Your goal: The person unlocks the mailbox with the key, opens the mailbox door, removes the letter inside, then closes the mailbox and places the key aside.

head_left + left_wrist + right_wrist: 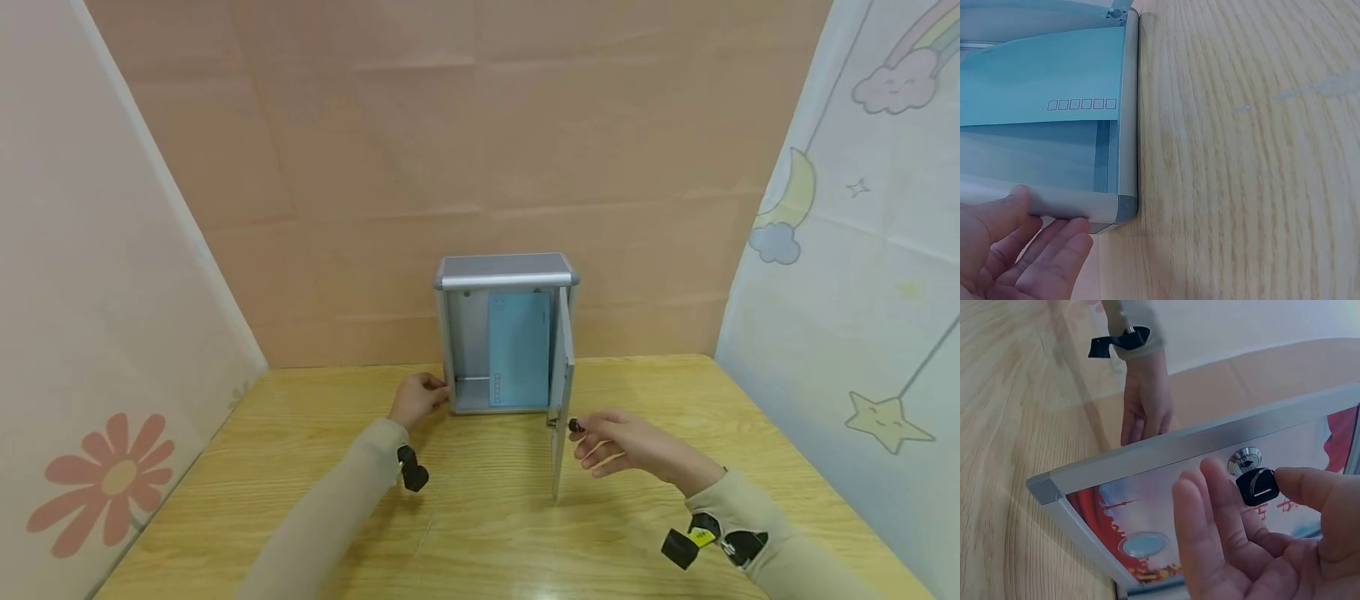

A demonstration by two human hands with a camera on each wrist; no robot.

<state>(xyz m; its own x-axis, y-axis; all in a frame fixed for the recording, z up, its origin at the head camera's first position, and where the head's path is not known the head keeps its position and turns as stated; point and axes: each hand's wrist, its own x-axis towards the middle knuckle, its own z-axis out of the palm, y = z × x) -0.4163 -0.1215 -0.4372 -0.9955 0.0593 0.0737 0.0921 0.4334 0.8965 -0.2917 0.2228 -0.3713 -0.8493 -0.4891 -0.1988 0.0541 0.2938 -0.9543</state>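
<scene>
A grey metal letter box stands on the table with its door swung out at the right. Inside leans a light blue envelope with a row of small red squares. My left hand holds the box's lower left edge, thumb on the front rim and fingers along the outer side. A black-headed key sits in the round lock on the door's printed face. My right hand pinches that key between thumb and index finger, the other fingers loosely spread.
The wooden table runs up to a plain tan backdrop. Printed cloth walls rise on the left and right. A clear oval window is set in the door.
</scene>
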